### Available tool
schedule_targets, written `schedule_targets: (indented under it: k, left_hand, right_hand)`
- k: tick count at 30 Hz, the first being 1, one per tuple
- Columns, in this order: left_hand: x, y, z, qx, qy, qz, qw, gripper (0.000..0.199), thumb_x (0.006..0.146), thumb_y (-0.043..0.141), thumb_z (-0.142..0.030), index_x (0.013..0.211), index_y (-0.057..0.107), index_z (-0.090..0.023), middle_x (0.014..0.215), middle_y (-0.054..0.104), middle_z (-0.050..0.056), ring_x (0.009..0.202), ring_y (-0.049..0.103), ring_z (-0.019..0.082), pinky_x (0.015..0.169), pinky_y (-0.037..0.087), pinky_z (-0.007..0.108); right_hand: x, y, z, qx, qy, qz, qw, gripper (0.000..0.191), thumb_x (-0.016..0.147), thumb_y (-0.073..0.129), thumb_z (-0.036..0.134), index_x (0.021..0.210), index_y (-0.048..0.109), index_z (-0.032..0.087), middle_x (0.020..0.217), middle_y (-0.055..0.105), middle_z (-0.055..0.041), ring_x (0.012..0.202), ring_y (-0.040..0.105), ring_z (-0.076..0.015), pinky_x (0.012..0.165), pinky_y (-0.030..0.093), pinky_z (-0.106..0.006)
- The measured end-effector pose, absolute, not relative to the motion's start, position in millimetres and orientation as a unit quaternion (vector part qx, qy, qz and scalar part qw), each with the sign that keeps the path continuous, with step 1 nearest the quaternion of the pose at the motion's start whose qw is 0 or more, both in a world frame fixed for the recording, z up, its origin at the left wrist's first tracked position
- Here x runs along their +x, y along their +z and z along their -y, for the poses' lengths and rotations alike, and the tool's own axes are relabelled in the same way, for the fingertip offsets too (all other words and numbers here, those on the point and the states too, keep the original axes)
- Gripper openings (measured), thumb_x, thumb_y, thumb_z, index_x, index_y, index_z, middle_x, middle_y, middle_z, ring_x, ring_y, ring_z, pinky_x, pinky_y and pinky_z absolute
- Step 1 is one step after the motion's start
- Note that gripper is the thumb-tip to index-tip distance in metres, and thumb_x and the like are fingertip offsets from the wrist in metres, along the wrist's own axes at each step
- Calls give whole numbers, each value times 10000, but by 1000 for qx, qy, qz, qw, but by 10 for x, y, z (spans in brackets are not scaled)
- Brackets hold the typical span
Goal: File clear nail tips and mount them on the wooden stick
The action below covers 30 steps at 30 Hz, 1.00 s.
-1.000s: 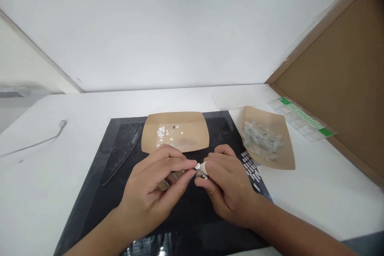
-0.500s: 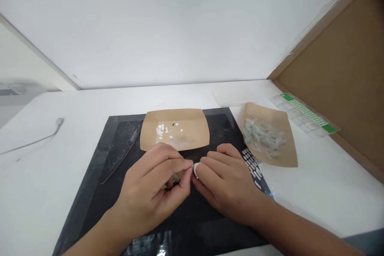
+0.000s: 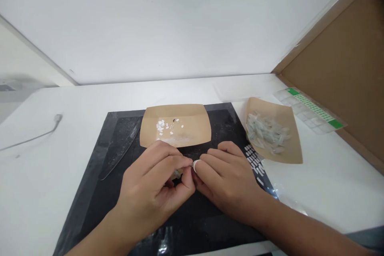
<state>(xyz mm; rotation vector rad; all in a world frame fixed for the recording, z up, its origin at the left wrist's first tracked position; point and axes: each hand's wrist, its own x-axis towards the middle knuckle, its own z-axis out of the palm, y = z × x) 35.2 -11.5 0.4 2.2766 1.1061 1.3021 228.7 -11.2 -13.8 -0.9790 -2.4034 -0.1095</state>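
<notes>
Over the black mat (image 3: 207, 228), my left hand (image 3: 159, 184) is closed, with thumb and index finger pinched on something too small to make out. A pale, clear piece shows partly behind its fingers. My right hand (image 3: 225, 180) is curled closed, its fingertips touching those of my left hand; a white band or cover sits at its index fingertip, and what it grips is hidden. Just beyond both hands lies a brown paper tray (image 3: 192, 112) with small white pieces (image 3: 160, 125) in it.
A second brown tray (image 3: 295, 136) at the right holds many translucent slivers (image 3: 267, 132). White strips (image 3: 254, 158) line the mat's right edge. A clear case with green labels (image 3: 315, 109) is farther right. A dark curved blade shape (image 3: 121, 150) and a cable (image 3: 45, 133) lie left.
The view has shifted slightly, so the trays sit a little higher in the picture. Both hands remain together, with only slight finger movement.
</notes>
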Motion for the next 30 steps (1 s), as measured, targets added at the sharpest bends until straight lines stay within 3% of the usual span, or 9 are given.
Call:
schedule_targets:
  k: [4, 10, 21, 30]
  left_hand:
    - [373, -13, 134, 782, 455, -405, 131, 136, 835, 707, -37, 903, 731, -153, 833, 686, 32, 685, 601, 100, 529, 531, 189]
    - [405, 19, 148, 786, 459, -408, 80, 149, 814, 721, -13, 881, 732, -146, 790, 700, 29, 729, 640, 126, 667, 601, 245]
    - [409, 35, 148, 786, 457, -408, 80, 140, 814, 708, 12, 828, 721, -127, 765, 693, 21, 712, 623, 104, 660, 585, 217]
    - [380, 50, 132, 762, 441, -437, 187, 114, 827, 689, -74, 804, 728, -178, 757, 683, 13, 604, 618, 95, 462, 546, 169]
  right_hand:
    - [2287, -156, 111, -368, -42, 889, 269, 325, 995, 591, 175, 702, 455, 203, 623, 461, 40, 619, 347, -142, 654, 249, -372]
    - [2285, -158, 114, -370, -36, 887, 275, 324, 1011, 571, 178, 708, 460, 202, 621, 470, 45, 611, 355, -139, 655, 250, -371]
    - [2249, -185, 101, -370, -10, 883, 289, 339, 1030, 535, 186, 699, 467, 193, 612, 485, 53, 597, 371, -124, 652, 244, -353]
    - [2236, -161, 134, -387, 78, 872, 290, 322, 1013, 483, 178, 692, 455, 192, 610, 483, 55, 577, 368, -109, 658, 244, -333]
